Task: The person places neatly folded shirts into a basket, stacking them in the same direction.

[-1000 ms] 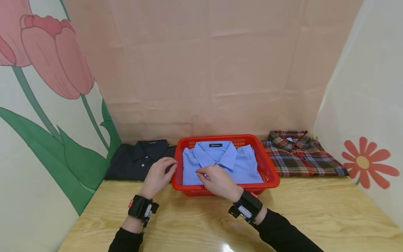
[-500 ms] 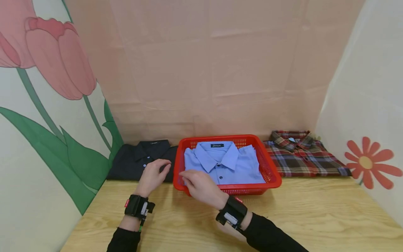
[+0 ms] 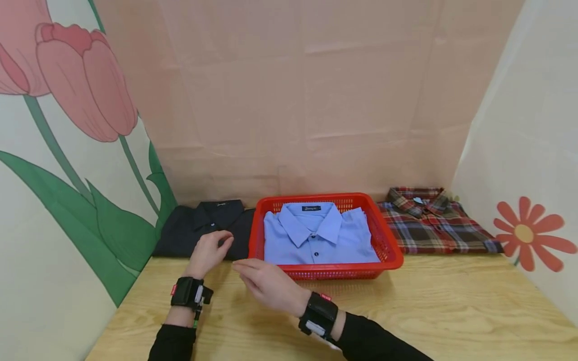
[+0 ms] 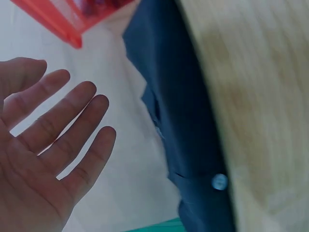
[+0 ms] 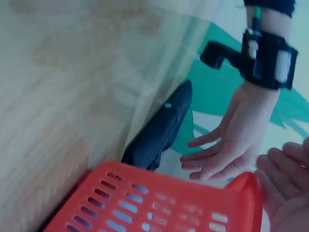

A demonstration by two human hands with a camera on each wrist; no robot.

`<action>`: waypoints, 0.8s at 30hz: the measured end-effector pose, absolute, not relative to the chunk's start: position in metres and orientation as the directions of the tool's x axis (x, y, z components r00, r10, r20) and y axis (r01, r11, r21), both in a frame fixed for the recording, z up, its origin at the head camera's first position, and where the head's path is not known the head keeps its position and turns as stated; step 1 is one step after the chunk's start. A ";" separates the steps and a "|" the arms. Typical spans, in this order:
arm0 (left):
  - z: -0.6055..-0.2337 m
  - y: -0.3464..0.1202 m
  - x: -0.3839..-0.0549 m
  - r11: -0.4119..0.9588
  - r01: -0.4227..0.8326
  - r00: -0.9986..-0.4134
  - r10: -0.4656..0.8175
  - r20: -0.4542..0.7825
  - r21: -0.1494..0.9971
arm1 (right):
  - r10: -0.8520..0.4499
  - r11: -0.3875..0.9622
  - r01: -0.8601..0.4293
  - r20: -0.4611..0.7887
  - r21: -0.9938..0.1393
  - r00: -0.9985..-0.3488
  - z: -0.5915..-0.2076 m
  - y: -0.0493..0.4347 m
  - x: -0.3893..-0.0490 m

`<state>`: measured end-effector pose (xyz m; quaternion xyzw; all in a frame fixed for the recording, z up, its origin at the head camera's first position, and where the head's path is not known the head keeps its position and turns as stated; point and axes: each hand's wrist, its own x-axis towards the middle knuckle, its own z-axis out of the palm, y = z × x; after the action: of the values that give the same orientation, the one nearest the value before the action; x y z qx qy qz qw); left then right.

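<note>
Left hand point(image 3: 208, 254), fingers spread, before dark shirt point(image 3: 180, 233); right hand point(image 3: 273, 286), fingers extended close together, by near-left corner of basket point(image 3: 391, 258). Tabletop point(image 3: 442, 301) stretches near and right.

Forward of the fingertips of the bare left hand point(image 3: 207, 253), the folded black button-up shirt point(image 3: 180, 231) obstructs low travel; clearance is available above it, limited by the creased beige backdrop point(image 3: 293, 100). To the right of those fingers, the red perforated plastic basket point(image 3: 334, 267) blocks low lateral passage. A narrow gap separates them from the fingertips of the bare right hand point(image 3: 271, 287). Nearer the person than both sets of fingers, passage exists between the wrists, above the pale wood-grain tabletop point(image 3: 244, 331).
</note>
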<state>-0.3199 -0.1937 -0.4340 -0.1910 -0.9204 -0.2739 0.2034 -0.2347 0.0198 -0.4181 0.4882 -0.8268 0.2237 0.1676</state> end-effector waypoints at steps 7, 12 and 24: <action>-0.450 -0.211 -0.326 0.815 0.370 -0.901 0.197 0.387 0.447 | -0.832 0.403 -0.907 0.364 -0.125 -0.419 -0.422 0.010 -0.229; -0.454 -0.222 -0.327 0.822 0.347 -0.916 0.193 0.353 0.452 | -0.855 0.426 -0.900 0.284 -0.092 -0.433 -0.435 0.001 -0.229; -0.459 -0.237 -0.329 0.889 0.250 -0.954 0.158 0.253 0.384 | -0.732 0.634 -0.761 0.213 -0.135 -0.647 -0.460 -0.016 -0.241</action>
<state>-0.3291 -0.2373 -0.4585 -0.1056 -0.9658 -0.2108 0.1081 -0.2414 -0.0159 -0.4598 0.4141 -0.9013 0.1066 0.0695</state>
